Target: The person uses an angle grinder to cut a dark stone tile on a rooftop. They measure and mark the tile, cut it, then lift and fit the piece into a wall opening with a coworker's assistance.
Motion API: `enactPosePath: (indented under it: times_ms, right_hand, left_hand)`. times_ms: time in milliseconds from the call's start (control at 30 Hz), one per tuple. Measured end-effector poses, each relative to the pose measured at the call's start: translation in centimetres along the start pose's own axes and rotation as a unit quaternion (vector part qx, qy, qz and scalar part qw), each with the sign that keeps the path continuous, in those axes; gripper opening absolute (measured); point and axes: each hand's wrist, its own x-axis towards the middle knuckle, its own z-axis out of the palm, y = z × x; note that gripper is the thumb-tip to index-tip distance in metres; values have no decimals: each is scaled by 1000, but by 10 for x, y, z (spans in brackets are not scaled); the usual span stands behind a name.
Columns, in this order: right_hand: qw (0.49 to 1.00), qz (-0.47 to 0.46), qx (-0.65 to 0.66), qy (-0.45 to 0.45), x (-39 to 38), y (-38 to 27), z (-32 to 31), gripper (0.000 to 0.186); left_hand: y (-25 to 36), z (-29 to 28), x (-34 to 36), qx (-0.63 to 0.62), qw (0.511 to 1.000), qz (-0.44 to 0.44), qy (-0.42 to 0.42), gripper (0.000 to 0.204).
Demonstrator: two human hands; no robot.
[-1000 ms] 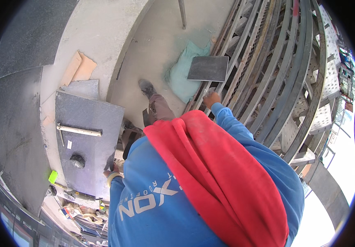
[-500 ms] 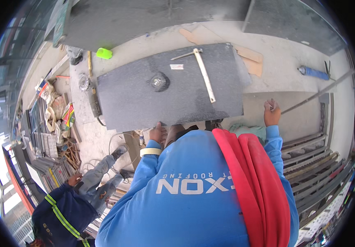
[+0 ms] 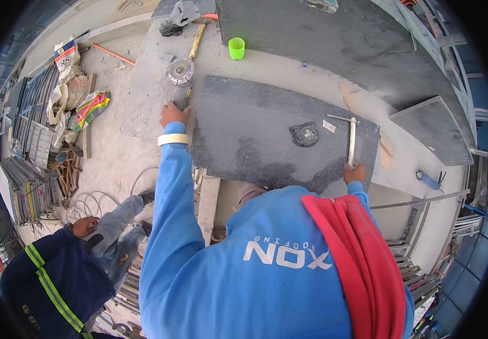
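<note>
— Dark grey stone slab (image 3: 255,135), rectangular and dusty, is lying flat on the pale concrete surface (image 3: 142,113) at the middle of the view. What is sitting furthest left?

— Two crumpled sacks: a white one with a red and blue patch (image 3: 66,53) at the upper left, and just below it a striped sack in red, yellow and green (image 3: 92,107). Lower left, a co-worker in a dark jacket with yellow-green reflective stripes (image 3: 51,282) is crouching.

— And the hands?

— The left hand (image 3: 173,114) is pressing on the slab's left edge, fingers spread and closed on nothing, a white band (image 3: 174,139) circling the wrist. Just above it one round metal cutting disc (image 3: 179,72) is lying beside one wooden-handled hammer (image 3: 197,40).

— Moving right?

— One bright green plastic cup (image 3: 236,48) is standing upright above the slab. On the slab one round black tape measure (image 3: 305,134) is resting, with one small white paper tag (image 3: 329,126) just beside it.

— And the right side?

— One white metal T-square (image 3: 351,141) is lying on the slab's right end. The right hand (image 3: 355,173) is touching its lower tip at the near edge; I cannot tell whether the fingers are clamping it. Further right, one blue-handled tool (image 3: 427,179) is lying on the concrete, well apart from the slab.
</note>
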Motion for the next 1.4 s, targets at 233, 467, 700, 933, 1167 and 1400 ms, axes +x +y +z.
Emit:
enactPosePath:
  times_ms: [233,467,700,933,1167,1400]
  right_hand:
    - [966,-202,118,110,-43,-35,0,30]
    - [889,-382,254,-3,-113,-206,39,25]
    - [904,-394,160,-48,-140,-243,16,69]
    - [749,-441,372,-325,-215,-222,-76,123]
    - [609,-398,625,-283,-185,-76,-107,83]
    - [533,-160,666,-497,-159,134,-96,49]
  left_hand:
    - [-43,24,34,-71,995,49,-52,63]
    - [-90,-51,-102,-390,914,11,-112,43]
    - [-17,-102,-230,-484,868,6,-107,61]
    - [132,-99,-267,-598,765,153,-183,68]
    - [211,-74,-356,-671,611,235,-349,93]
    - [298,41,-478,-640,529,45,-556,60]
